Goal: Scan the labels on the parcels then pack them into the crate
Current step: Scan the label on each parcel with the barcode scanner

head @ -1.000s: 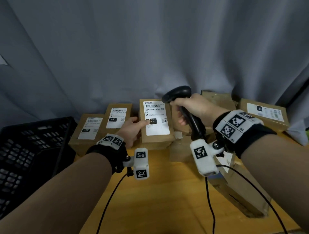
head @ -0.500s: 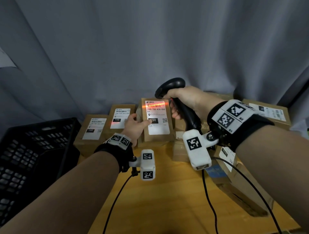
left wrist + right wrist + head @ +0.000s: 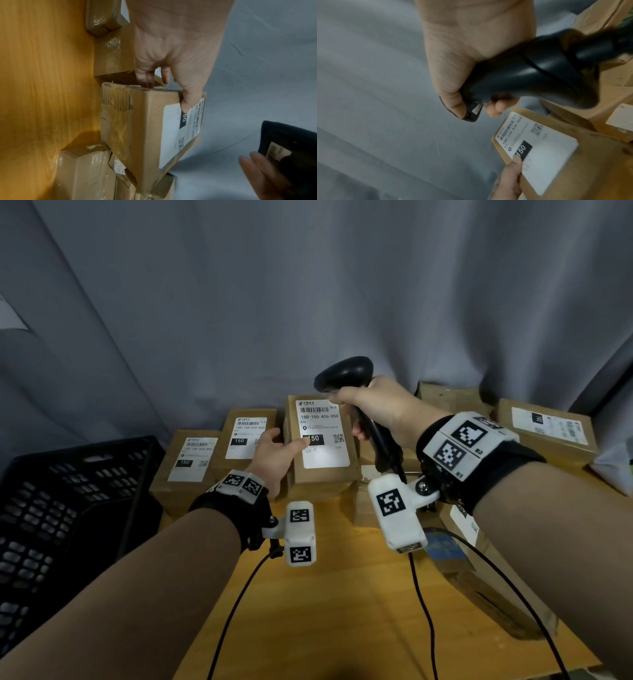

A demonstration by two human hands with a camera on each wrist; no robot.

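Observation:
A brown cardboard parcel (image 3: 322, 474) with a white label (image 3: 320, 433) stands tilted at the middle of the table, its label facing me. My left hand (image 3: 277, 453) grips its left side, thumb on the label's black "150" block, fingers behind the edge (image 3: 145, 79). My right hand (image 3: 373, 405) holds a black barcode scanner (image 3: 346, 371) by its handle just right of and above the parcel, its head over the label's top corner. In the right wrist view the scanner (image 3: 530, 75) sits above the label (image 3: 536, 146). A black crate (image 3: 68, 501) stands at the left.
Two more labelled parcels (image 3: 191, 463) (image 3: 248, 436) stand left of the held one. Further parcels (image 3: 548, 433) lie at the back right, and one (image 3: 493, 577) along the table's right edge. A grey curtain (image 3: 308, 285) hangs behind. Bare wooden tabletop (image 3: 342, 611) lies in front, crossed by cables.
A red scan line lay across the label half a second ago; it is gone now. The scanner has stayed near the label's top right, and the left hand kept its hold.

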